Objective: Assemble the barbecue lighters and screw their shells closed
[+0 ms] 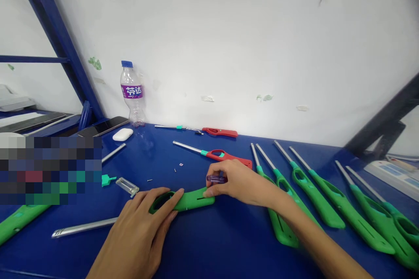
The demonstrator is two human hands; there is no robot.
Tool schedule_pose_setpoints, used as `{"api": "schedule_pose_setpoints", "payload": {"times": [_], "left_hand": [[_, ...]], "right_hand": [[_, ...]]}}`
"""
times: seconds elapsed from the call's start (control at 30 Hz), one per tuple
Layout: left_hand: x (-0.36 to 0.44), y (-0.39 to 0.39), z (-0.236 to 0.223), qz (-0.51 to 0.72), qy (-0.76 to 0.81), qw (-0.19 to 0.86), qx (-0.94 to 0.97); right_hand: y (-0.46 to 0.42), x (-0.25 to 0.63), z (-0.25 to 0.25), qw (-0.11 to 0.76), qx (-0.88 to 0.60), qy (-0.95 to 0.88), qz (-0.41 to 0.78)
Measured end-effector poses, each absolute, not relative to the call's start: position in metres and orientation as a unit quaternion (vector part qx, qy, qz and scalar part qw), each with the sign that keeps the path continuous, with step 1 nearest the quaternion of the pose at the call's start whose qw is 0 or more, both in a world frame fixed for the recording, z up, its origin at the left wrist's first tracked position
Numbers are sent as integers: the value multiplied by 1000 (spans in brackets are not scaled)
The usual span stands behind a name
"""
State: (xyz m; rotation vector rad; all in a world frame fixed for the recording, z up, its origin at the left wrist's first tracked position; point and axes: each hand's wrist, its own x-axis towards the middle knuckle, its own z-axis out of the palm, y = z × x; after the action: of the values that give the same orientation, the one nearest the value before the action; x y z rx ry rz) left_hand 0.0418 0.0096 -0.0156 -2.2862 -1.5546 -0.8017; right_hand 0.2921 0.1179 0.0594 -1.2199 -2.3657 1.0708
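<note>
A green plastic lighter handle (186,200) lies flat on the blue table (216,244), without a metal tube. My left hand (140,231) rests on its left end, fingers curled around the trigger loop. My right hand (235,181) pinches a small clear purple gas cartridge (216,178) just above the handle's right end, thumb touching the green plastic.
Several assembled green long-nose lighters (314,196) lie in a row at right. Two red lighters (222,155) sit near the wall. A loose metal tube (83,227), clear plastic part (128,186), water bottle (132,93), white earbud case (122,134) and phone (108,125) are at left.
</note>
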Motion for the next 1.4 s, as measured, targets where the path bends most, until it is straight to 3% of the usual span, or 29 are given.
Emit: {"api": "schedule_pose_setpoints", "payload": {"times": [0.23, 0.4, 0.87, 1.4], "left_hand": [[42, 11, -16, -267, -540, 126, -788], [43, 10, -14, -271, -530, 142, -791], [39, 12, -15, -266, -512, 183, -796], [40, 12, -16, -255, -515, 191, -796]], "right_hand": [[117, 294, 61, 142, -419, -825, 351], [113, 292, 67, 194, -426, -822, 324], [122, 291, 69, 486, -299, -648, 504], [124, 285, 50, 516, -262, -629, 519]]}}
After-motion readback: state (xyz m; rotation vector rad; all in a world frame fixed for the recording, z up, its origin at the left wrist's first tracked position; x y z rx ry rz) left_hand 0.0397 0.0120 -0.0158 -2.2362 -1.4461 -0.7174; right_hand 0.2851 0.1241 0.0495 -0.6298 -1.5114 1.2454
